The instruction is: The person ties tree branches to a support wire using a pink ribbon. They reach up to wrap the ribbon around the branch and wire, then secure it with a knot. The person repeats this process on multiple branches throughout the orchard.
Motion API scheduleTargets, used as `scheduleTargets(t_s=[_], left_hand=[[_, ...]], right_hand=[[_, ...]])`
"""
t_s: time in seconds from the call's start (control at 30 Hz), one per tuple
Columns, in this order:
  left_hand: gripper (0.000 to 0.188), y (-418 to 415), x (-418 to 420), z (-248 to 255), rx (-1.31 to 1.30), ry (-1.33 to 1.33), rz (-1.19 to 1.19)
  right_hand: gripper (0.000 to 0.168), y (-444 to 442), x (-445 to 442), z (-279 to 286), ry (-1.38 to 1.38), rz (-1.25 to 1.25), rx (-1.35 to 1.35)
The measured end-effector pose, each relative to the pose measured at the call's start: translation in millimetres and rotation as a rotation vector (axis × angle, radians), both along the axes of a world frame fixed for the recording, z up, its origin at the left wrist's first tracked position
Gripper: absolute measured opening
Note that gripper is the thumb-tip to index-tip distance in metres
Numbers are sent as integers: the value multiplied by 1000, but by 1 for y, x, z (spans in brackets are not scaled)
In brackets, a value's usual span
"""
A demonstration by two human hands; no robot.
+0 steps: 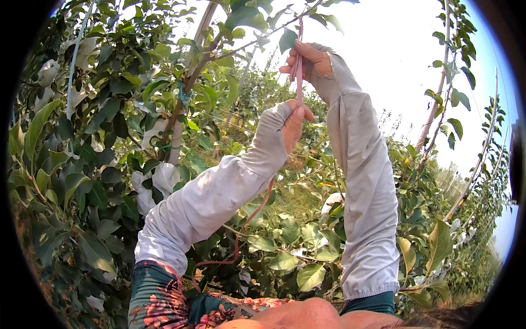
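Both my hands are raised, in pale grey fabric sleeves that cover part of each hand. A pinkish strap (299,82) hangs from a thin leafy branch (263,40) at the top middle. My right hand (308,61) grips it a little below the branch, with a bunched part of the strap at the fingers. Lower down, my left hand (296,123) is closed around the same strap. A loose reddish length of it (257,211) trails below my left forearm towards my waist. A green leaf (288,40) is close beside my right fingertips.
A tree trunk (176,127) with teal twine (183,95) around it rises left of my hands. White bags (165,179) hang among dense leaves on the left. A pale cord (77,57) hangs at the upper left. Leafy branches (287,246) spread below, and more slender trees (439,86) rise at the right.
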State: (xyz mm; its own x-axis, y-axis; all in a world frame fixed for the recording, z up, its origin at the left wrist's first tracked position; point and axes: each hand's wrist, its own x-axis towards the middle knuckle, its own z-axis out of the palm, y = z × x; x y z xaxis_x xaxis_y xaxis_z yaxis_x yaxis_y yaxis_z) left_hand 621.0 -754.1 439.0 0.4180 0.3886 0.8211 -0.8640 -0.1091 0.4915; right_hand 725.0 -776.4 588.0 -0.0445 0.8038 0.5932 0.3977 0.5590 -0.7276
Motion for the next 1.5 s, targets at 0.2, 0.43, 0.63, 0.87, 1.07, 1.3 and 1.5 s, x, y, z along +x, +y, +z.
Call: scheduleTargets(t_s=[0.2,0.43,0.63,0.87,1.07,1.3,1.5], left_hand=[[23,-29,-6,-11,85,35,-138],[26,-34,-6,-36,-22,52,-134],[31,-27,-3,-50,-52,44,-81],[26,-45,-6,-59,-39,84,-48],[24,-61,-5,-77,-76,61,-54],[22,-46,18,-98,-292,148,-252],[23,-41,14,-111,-212,187,-249]], right_hand=[[33,9,22,9,19,-185,169],[37,-4,6,2,106,-121,-14],[29,-12,2,-12,112,-41,3],[23,1,0,-3,180,-174,171],[23,14,-3,18,148,-298,213],[27,8,26,40,-725,-660,336],[15,-28,-1,50,-1033,-1044,940]])
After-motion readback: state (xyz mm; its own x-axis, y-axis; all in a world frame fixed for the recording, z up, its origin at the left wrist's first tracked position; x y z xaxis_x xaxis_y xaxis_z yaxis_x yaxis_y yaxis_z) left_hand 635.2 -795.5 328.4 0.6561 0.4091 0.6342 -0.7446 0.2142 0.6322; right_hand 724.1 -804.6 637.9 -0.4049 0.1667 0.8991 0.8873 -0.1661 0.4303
